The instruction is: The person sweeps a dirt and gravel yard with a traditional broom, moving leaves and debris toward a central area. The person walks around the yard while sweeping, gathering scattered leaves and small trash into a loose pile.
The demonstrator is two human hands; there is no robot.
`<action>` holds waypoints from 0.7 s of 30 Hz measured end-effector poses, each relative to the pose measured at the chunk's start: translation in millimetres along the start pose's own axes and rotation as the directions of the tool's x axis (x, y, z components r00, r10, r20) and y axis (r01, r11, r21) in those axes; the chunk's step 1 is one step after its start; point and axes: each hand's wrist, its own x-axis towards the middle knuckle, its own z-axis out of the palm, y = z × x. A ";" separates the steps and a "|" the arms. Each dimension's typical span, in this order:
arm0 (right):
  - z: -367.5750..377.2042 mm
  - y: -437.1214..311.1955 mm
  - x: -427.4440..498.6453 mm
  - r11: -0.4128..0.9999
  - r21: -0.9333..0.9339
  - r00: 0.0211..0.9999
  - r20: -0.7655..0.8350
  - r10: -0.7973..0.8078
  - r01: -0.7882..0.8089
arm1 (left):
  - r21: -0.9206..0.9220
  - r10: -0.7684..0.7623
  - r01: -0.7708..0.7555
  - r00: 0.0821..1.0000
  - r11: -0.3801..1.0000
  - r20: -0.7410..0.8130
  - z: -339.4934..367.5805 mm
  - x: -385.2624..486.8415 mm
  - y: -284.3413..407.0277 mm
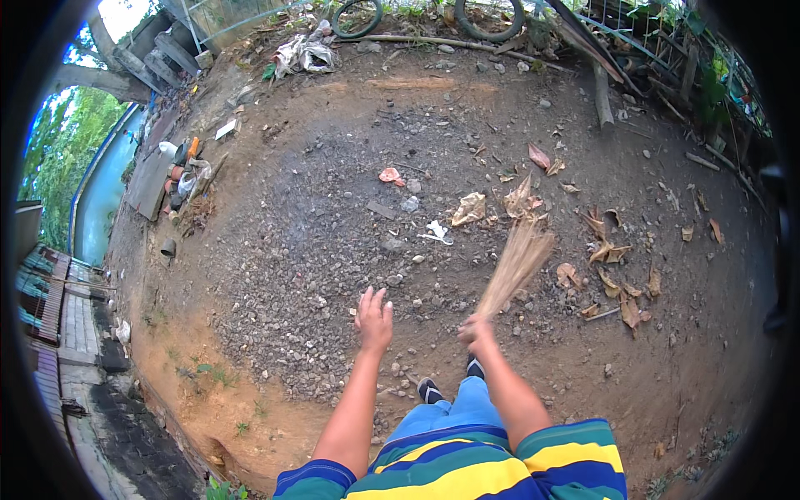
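Note:
My right hand (476, 330) is closed around the bound end of a stick broom (515, 265), whose thin bristles fan out away from me and touch the ground among dry leaves. A large curled dry leaf (519, 199) lies at the bristle tips, with a crumpled tan leaf (469, 209) to their left. My left hand (374, 319) hangs over the gravel with its fingers apart, holding nothing. A scrap of white plastic (437, 231) and a reddish crumpled scrap (391, 175) lie beyond it. More dry leaves (609, 252) are scattered right of the broom.
Gravel (294, 312) covers the dirt around my sandalled feet. Plant pots (177, 172) and a board (149, 186) lie at the left. Tires (489, 22), a long pole (431, 41) and white sacks (306, 55) lie at the far edge. A log (603, 97) and a wire fence are at the upper right.

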 end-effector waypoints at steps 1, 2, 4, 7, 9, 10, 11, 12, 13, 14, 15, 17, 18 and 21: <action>11.2 13.6 -1.0 0.988 0.003 0.988 0.012 0.157 -0.157 | -0.032 -0.008 0.009 0.999 0.999 0.037 5.8 3.4 9.0; 25.1 28.0 -10.3 0.972 -0.002 0.969 0.086 0.233 -0.233 | -0.052 -0.026 0.030 0.997 0.998 0.069 9.0 3.7 11.2; 56.1 39.8 -16.3 0.948 -0.027 0.930 0.188 0.317 -0.318 | -0.055 -0.074 0.080 0.991 0.995 0.108 14.5 5.7 13.4; 75.3 14.2 11.8 0.855 0.007 0.816 0.304 0.492 -0.518 | -0.065 -0.078 0.091 0.980 0.994 0.182 24.5 9.8 14.1; 61.0 -25.5 50.7 0.838 0.128 0.824 0.306 0.476 -0.531 | -0.094 -0.032 0.051 0.979 0.994 0.199 29.1 11.9 22.8; 47.4 -47.4 65.4 0.807 0.244 0.824 0.354 0.442 -0.537 | -0.104 -0.004 0.023 0.984 0.994 0.179 30.9 11.2 17.5; 34.9 -70.9 72.1 0.847 0.268 0.881 0.258 0.397 -0.460 | -0.113 0.020 -0.004 0.989 0.994 0.149 30.1 11.6 11.2; 22.0 -94.2 76.0 0.874 0.315 0.929 0.154 0.336 -0.369 | -0.029 0.055 -0.052 0.993 0.998 0.100 24.2 13.0 15.0; 15.4 -110.2 72.0 0.841 0.400 0.931 0.128 0.342 -0.364 | -0.026 0.043 -0.041 0.997 0.999 0.067 18.5 13.2 7.7; -0.4 -123.6 74.9 0.902 0.356 0.969 0.058 0.239 -0.244 | -0.040 0.049 -0.048 0.998 0.998 0.043 16.6 15.5 5.5; -13.9 -127.3 75.9 0.946 0.300 0.991 -0.004 0.131 -0.124 | -0.051 0.050 -0.049 0.999 0.997 0.018 14.6 17.3 1.7; -17.2 -114.9 66.9 0.987 0.162 0.998 -0.058 -0.008 0.018 | -0.067 0.021 -0.021 1.000 0.998 -0.010 10.5 21.7 -16.8; -1.7 -101.2 55.5 0.994 0.101 0.992 -0.121 -0.023 0.036 | -0.067 -0.002 -0.001 0.999 0.998 -0.035 5.0 23.3 -28.3; 49.0 -54.1 32.8 0.997 0.078 0.998 -0.064 0.018 -0.013 | 0.012 -0.108 0.108 0.994 0.994 -0.027 -11.7 35.5 -46.3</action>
